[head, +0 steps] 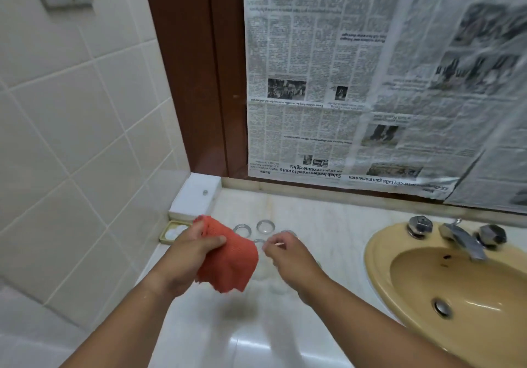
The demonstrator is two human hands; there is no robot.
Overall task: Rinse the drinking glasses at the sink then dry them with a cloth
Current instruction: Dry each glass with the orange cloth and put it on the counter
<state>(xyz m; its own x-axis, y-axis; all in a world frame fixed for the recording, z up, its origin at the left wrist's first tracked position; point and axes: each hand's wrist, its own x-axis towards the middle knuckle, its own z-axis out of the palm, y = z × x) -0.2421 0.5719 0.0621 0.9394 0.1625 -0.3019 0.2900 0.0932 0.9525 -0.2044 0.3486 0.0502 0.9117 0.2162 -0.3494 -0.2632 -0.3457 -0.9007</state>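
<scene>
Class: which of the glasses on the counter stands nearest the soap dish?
The leftmost glass, beside the orange cloth; the others stand further right, toward the sink.

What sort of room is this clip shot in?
Most likely a bathroom: a yellow basin with chrome taps set in a marble counter, a tiled wall, and a soap dish in the corner.

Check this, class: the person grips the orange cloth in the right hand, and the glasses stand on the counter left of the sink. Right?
Wrong hand: the head view shows the left hand gripping the orange cloth; the right hand holds no cloth. The glasses do stand on the counter left of the sink.
</scene>
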